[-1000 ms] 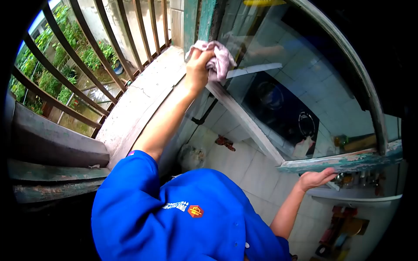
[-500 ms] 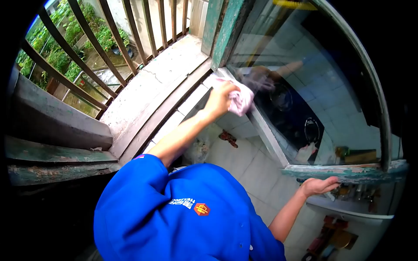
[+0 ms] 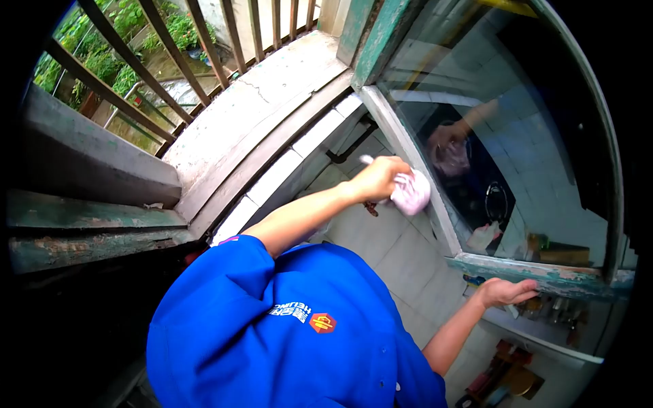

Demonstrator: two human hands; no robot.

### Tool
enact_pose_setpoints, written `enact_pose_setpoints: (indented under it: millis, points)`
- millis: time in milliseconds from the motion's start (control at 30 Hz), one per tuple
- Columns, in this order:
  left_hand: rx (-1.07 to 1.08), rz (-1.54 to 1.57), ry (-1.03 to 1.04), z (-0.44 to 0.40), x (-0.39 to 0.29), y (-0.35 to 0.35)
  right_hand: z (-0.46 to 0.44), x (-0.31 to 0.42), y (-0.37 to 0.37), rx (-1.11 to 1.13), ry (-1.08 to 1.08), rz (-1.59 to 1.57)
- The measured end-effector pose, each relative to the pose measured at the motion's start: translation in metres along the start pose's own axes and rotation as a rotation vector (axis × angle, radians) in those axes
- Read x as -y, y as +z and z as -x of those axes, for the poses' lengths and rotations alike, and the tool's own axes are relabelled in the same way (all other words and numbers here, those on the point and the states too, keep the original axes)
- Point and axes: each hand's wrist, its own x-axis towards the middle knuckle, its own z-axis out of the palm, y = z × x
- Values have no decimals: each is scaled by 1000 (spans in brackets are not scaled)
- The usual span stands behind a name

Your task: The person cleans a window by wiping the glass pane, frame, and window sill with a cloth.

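My left hand [image 3: 388, 178] is closed around a crumpled pale pink cloth [image 3: 411, 193], just beside the pale inner frame [image 3: 435, 194] of a glazed window sash. Whether the cloth touches the frame is hard to tell. The glass [image 3: 544, 170] reflects a hand and cloth. At the lower right, my right hand [image 3: 507, 292] lies against the green, peeling edge [image 3: 564, 273] of the sash, with its fingers stretched out.
A worn sill [image 3: 252, 102] and rusty bars [image 3: 129, 62] are at the upper left, with plants [image 3: 102, 64] outside. Below is a tiled floor [image 3: 401, 258]. A shelf [image 3: 551, 336] with items is at the lower right. A dark pipe [image 3: 350, 146] runs near the wall.
My left hand has moved down and to the right with the cloth, from the upper frame corner to lower along the side. My right hand stays at the sash edge. The view has shifted slightly.
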Motion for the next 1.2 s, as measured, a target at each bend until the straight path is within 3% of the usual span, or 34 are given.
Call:
enact_pose_setpoints:
  millis: [33, 67, 167, 233, 300, 367, 433, 467, 500, 567, 600, 700, 733, 767, 933, 1100, 1200]
  points:
    - [55, 33, 6, 1, -5, 3, 1, 2, 1, -20, 23, -2]
    - [-97, 51, 46, 0, -4, 4, 1, 1, 1, -18, 26, -3]
    - [-477, 354, -343, -11, -2, 4, 0, -3, -3, 12, -1, 14]
    - [-279, 311, -209, -2, -9, 9, -1, -3, -2, 4, -23, -1]
    - [7, 69, -100, 8, -3, 17, -1, -6, -4, -2, -12, 2]
    - [-116, 132, 37, 11, -11, 20, 0, -4, -2, -11, -4, 3]
    - [-355, 317, -357, 10, -24, 19, 2, 2, 2, -30, 27, -34]
    - [-278, 366, -406, 8, -30, 11, 2, 2, -1, -18, 31, -31]
    - [-149, 390, -320, 14, -26, 14, 1, 0, -3, -17, 34, -21]
    - [218, 0, -64, 21, -19, 17, 1, 1, -2, -15, 37, -15]
    - [149, 134, 5, 26, -20, 25, 1, 4, -1, -13, 44, -25]
    - [-166, 412, -435, 28, -30, 22, 3, 3, -1, -32, 61, -9]
    - [-200, 656, -468, 30, -31, 15, 2, 2, -3, -44, 71, 17]
    - [-277, 448, -461, 33, -29, 11, 0, -1, -7, -28, 75, 18]
    - [-101, 457, -504, 56, -27, -8, -5, -5, -5, 99, -63, 7]
    - [-298, 676, -455, 86, -41, -30, -10, -14, -5, 55, -47, -91]
    - [-376, 844, -548, 99, -35, -43, -13, -16, -9, 116, -40, -49]
